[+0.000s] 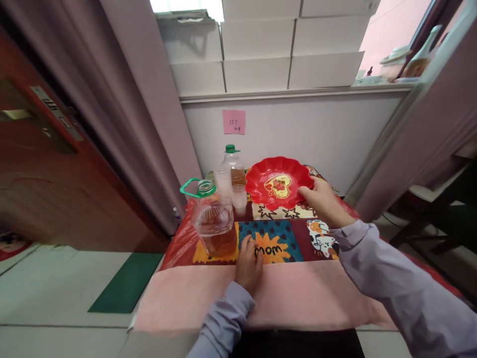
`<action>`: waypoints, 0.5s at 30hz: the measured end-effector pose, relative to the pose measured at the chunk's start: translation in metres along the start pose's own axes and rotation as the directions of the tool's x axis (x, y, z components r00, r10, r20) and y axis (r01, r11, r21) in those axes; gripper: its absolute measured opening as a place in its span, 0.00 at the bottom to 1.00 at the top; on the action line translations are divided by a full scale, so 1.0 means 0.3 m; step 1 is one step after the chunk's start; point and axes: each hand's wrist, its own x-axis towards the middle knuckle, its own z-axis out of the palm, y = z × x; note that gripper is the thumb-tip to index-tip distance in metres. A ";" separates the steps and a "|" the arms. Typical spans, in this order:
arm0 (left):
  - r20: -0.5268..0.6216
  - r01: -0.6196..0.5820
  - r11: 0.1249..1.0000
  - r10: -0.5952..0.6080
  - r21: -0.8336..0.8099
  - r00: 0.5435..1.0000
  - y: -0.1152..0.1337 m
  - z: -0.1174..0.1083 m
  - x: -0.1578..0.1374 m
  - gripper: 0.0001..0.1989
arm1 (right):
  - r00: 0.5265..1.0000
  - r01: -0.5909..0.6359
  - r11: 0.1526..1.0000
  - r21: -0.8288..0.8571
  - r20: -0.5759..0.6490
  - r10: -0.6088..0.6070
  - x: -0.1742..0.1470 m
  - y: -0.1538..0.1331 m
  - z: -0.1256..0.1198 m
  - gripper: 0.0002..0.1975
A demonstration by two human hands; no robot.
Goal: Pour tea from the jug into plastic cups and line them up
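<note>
My right hand [315, 196] grips the rim of a red scalloped plate [261, 186], thumb on top, holding it tilted above the back of the table. A gold heart pattern marks the plate's middle. My left hand [249, 261] rests on the patterned cloth [272, 243] near the word "mom", fingers loosely spread, holding nothing. Just left of it stands a large clear jug [214, 223] of amber liquid, uncapped, with a green handle ring. Behind the jug are a stack of clear plastic cups [223, 184], a shorter cup stack [239, 199] and a green-capped bottle [233, 161].
A pink cloth [298, 293] covers the table's front edge. A white wall with a pink note [234, 122] rises behind. To the left are a brown door [93, 174] and a green mat [124, 283]. Dark furniture [439, 209] stands at the right.
</note>
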 end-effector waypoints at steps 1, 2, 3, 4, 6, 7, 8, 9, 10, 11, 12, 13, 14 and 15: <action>0.006 -0.002 1.000 0.002 0.006 1.000 0.004 0.000 -0.002 0.08 | 1.000 0.012 1.000 -0.002 -0.005 -0.012 0.010 -0.040 0.011 0.19; 0.010 -0.004 1.000 0.004 0.012 1.000 0.009 0.000 -0.004 0.08 | 1.000 0.025 1.000 -0.005 -0.010 -0.025 0.020 -0.078 0.026 0.19; 0.013 -0.005 1.000 0.005 0.019 1.000 0.013 0.000 -0.007 0.08 | 0.999 0.041 0.999 -0.005 -0.013 -0.041 0.029 -0.114 0.043 0.20; 0.016 -0.007 1.000 0.006 0.027 1.000 0.016 -0.001 -0.009 0.08 | 0.998 0.060 0.998 -0.004 -0.012 -0.060 0.039 -0.149 0.064 0.20; 0.021 -0.012 0.999 0.011 0.040 1.000 0.022 -0.003 -0.013 0.08 | 0.995 0.097 0.995 0.005 -0.008 -0.097 0.055 -0.209 0.114 0.20; 0.024 -0.015 0.999 0.013 0.045 1.000 0.024 -0.004 -0.014 0.08 | 0.994 0.107 0.994 0.010 -0.002 -0.107 0.062 -0.234 0.143 0.19; 0.030 -0.016 0.999 0.015 0.048 0.999 0.026 -0.006 -0.016 0.08 | 0.994 0.110 0.994 0.015 -0.002 -0.110 0.068 -0.256 0.173 0.19; 0.038 -0.017 0.999 0.015 0.050 0.999 0.028 -0.007 -0.017 0.09 | 0.994 0.107 0.994 0.013 0.005 -0.107 0.074 -0.273 0.204 0.19; 0.048 -0.015 0.999 0.013 0.048 0.999 0.029 -0.008 -0.018 0.09 | 0.995 0.103 0.995 0.005 0.015 -0.103 0.079 -0.287 0.234 0.19; 0.060 -0.011 0.999 0.008 0.046 0.998 0.030 -0.009 -0.020 0.09 | 0.994 0.104 0.995 -0.006 0.023 -0.103 0.086 -0.298 0.263 0.19; 0.071 -0.007 0.999 0.004 0.042 0.997 0.031 -0.010 -0.021 0.09 | 0.994 0.110 0.994 -0.020 0.028 -0.110 0.092 -0.306 0.289 0.19; 0.081 -0.004 0.999 0.001 0.037 0.997 0.031 -0.010 -0.023 0.09 | 0.992 0.124 0.992 -0.035 0.029 -0.123 0.100 -0.312 0.313 0.19; 0.089 -0.001 0.999 -0.002 0.034 0.996 0.031 -0.010 -0.024 0.09 | 0.990 0.142 0.989 -0.049 0.031 -0.140 0.108 -0.316 0.334 0.19; 0.096 0.001 0.999 -0.004 0.033 0.995 0.031 -0.010 -0.026 0.09 | 0.987 0.160 0.985 -0.060 0.031 -0.159 0.116 -0.319 0.352 0.19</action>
